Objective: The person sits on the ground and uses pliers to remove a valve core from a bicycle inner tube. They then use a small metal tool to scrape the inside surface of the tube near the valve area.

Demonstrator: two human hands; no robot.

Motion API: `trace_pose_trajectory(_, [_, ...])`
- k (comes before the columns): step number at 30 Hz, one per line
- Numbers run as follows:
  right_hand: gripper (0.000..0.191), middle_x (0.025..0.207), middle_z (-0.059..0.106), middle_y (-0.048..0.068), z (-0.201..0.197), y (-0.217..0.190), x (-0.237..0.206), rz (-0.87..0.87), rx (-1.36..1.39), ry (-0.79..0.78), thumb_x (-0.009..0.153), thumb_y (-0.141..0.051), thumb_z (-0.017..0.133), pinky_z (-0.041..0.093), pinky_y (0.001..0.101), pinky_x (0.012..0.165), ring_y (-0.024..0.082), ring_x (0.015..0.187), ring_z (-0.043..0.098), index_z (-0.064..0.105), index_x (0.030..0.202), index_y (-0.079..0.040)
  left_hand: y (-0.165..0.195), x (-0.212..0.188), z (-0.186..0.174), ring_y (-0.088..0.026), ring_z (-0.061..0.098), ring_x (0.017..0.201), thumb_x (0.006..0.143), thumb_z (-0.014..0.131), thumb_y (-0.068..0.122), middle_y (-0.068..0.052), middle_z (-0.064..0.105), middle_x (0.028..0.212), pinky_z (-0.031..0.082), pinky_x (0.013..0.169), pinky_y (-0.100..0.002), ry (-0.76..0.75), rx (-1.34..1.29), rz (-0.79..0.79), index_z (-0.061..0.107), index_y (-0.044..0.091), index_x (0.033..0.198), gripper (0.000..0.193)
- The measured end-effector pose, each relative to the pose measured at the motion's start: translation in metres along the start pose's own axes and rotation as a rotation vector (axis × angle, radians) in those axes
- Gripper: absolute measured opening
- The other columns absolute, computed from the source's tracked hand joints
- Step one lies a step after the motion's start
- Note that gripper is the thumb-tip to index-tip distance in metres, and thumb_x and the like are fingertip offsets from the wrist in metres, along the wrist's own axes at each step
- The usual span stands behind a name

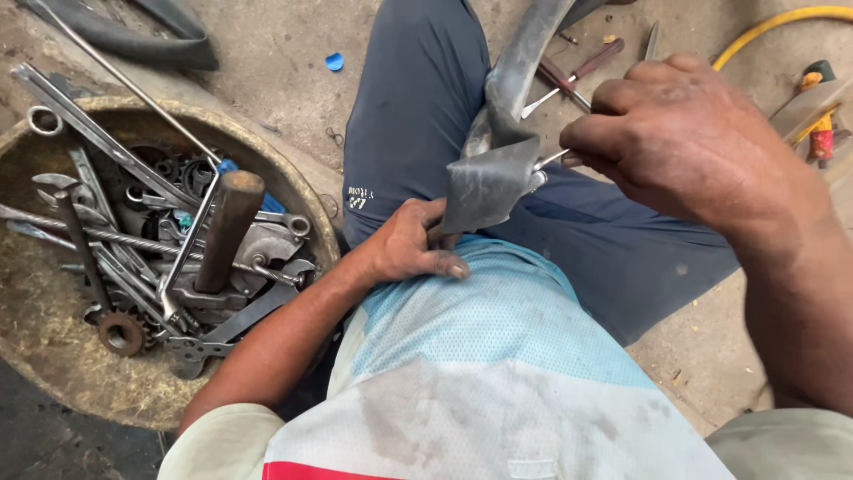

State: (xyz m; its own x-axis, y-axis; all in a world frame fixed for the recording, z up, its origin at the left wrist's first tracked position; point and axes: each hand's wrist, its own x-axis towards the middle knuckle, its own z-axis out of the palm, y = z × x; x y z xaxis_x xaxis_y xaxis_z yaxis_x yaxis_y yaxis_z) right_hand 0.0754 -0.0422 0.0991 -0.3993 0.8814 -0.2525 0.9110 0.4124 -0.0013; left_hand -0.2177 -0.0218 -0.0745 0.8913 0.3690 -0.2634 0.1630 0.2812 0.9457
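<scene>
The right hand (702, 147) is closed around a thin metal cutting tool (553, 160), its tip set against the edge of the grey rubber inner-tube strip (487, 182). The strip is pinched at its lower end by the left hand (410, 244), over the lap. The rubber should be kept taut and the tool steady. A round, shallow basin of spanners (53, 356) lies on the floor alongside.
</scene>
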Motion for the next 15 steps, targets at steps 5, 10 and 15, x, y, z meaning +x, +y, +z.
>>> trace_pose_trajectory(5, [0.006,0.085,0.068,0.0,-0.037,-0.023,0.021,-0.091,-0.235,-0.064,0.084,-0.022,0.069,0.05,0.0364,0.086,0.02,0.094,0.068,0.073,0.089,-0.02,0.005,-0.002,0.002,-0.007,0.049,0.065,0.067,0.09,0.044,0.004,0.054,0.073,0.041,0.058,-0.025,0.017,-0.049,-0.054,0.069,0.002,0.123,0.074])
trace_pose_trajectory(10, [0.01,0.086,0.07,0.002,0.018,0.002,0.001,-0.03,-0.052,-0.002,0.089,-0.025,0.07,0.051,0.036,0.08,0.021,0.089,0.069,0.073,0.091,-0.016,0.002,0.001,0.001,-0.007,0.052,0.062,0.062,0.089,0.051,0.004,0.054,0.068,0.044,0.056,-0.025,0.034,0.026,-0.041,0.062,0.004,0.133,0.089])
trace_pose_trajectory(15, [0.016,0.092,0.072,0.003,0.11,-0.029,0.009,0.444,1.328,0.167,0.092,-0.02,0.07,0.053,0.0295,0.08,0.013,0.085,0.067,0.074,0.101,-0.006,-0.001,-0.001,0.0,-0.008,0.052,0.069,0.064,0.092,0.051,0.003,0.055,0.076,0.044,0.06,-0.026,0.011,0.008,-0.001,0.069,0.002,0.119,0.077])
